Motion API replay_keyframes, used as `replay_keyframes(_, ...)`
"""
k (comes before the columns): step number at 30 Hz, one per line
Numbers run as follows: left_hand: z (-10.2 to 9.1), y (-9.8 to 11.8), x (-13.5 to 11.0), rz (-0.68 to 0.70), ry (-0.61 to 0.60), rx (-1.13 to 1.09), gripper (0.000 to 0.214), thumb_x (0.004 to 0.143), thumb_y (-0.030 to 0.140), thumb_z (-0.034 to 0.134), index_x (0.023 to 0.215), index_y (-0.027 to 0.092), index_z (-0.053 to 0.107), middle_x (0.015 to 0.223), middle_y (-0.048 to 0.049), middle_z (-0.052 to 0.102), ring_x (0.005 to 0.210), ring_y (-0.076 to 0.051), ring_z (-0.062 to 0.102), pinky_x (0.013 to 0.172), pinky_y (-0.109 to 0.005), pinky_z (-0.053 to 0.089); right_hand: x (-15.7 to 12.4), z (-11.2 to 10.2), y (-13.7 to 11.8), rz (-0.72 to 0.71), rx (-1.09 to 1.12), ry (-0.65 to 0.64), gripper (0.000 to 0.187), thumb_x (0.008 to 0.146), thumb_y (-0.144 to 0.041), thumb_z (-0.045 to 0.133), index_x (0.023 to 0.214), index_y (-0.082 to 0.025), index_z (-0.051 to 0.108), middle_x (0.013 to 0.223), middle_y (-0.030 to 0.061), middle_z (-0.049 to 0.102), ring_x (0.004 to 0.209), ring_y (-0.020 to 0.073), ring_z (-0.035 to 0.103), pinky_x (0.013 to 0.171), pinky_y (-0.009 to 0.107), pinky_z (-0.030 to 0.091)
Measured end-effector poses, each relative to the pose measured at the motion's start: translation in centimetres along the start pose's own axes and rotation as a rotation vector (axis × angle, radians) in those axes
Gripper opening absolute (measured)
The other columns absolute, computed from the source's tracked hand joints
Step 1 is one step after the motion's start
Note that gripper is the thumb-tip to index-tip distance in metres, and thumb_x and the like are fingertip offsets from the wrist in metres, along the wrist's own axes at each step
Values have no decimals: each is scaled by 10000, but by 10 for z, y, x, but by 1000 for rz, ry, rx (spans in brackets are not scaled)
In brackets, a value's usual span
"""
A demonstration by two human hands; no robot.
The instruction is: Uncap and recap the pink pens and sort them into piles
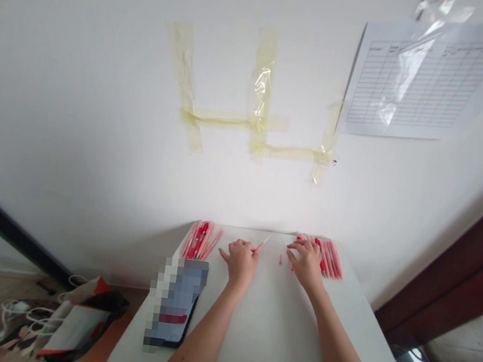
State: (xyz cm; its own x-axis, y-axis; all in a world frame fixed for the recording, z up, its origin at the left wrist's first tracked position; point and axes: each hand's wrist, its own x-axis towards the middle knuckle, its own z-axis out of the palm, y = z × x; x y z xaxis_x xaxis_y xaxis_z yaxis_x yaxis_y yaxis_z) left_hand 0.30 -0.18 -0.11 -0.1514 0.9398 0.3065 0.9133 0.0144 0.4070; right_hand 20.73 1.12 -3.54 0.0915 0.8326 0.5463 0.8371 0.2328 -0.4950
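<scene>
My left hand [241,261] is closed around a slim pink pen part [260,245], which points up and to the right with a thin whitish end. Most of that part is hidden by my fingers. My right hand [305,263] hovers over the table with thumb and fingers apart, beside a pink piece [292,266] partly under it. Between my hands lies a small pink piece [280,260]. To the left of my left hand is a row of pink and red pens [199,241]; another row of pens [332,259] lies just right of my right hand.
A phone [177,308] lies on the left side of the white table [268,337]. The wall [114,101] with yellowed tape [226,121] and a printed sheet [420,85] rises behind. On the floor at left are bags [81,320] and white cables [17,309].
</scene>
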Motion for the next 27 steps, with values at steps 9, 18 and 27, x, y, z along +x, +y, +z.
replay_keyframes(9,5,-2,-1,-15,7,119,339,924,409,461,865,200,721,1071,-109,625,1102,-302,499,1047,-725,240,-3,-13,-11,-67,-212,-158,196,814,-281,581,910,-290,752,1178,59,622,1254,345,388,1054,588,284)
replay_keyframes(18,7,-1,-3,-2,-6,114,255,899,387,507,946,207,682,1062,-101,618,1112,-299,501,1051,-713,256,-3,-19,-17,-71,-300,-250,264,771,-226,587,978,-281,742,1248,77,598,1333,358,315,1064,592,250)
replay_keyframes(27,14,2,-5,96,17,-4,279,825,303,653,1103,283,646,1147,-65,596,1195,-276,472,1105,-705,204,-3,-16,-11,-70,-263,-262,210,788,-255,599,941,-285,740,1242,66,600,1328,350,336,1085,587,235)
